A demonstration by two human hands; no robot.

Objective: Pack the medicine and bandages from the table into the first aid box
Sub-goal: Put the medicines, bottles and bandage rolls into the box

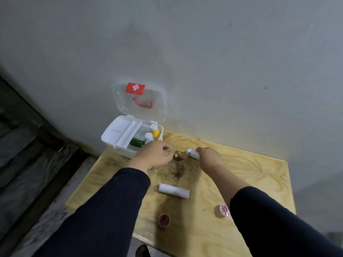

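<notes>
The white first aid box (111, 140) stands open at the table's far left corner, its clear lid with a red cross label leaning on the wall. A white tray sits across its left half; a yellow bottle (155, 133), a white bottle and a green item show in the right half. My left hand (156, 154) hovers just right of the box, fingers curled, and whether it holds anything is hidden. My right hand (209, 156) grips a small white tube (193, 153). A white bandage roll (174, 191) lies on the table between my forearms.
The plywood table (259, 173) has a dark stain in its middle. A small red-lidded jar (164, 219) and a small pink-topped cup (222, 210) sit near the front. A small brown object (177, 154) lies between my hands. A grey wall rises behind; the floor drops off left.
</notes>
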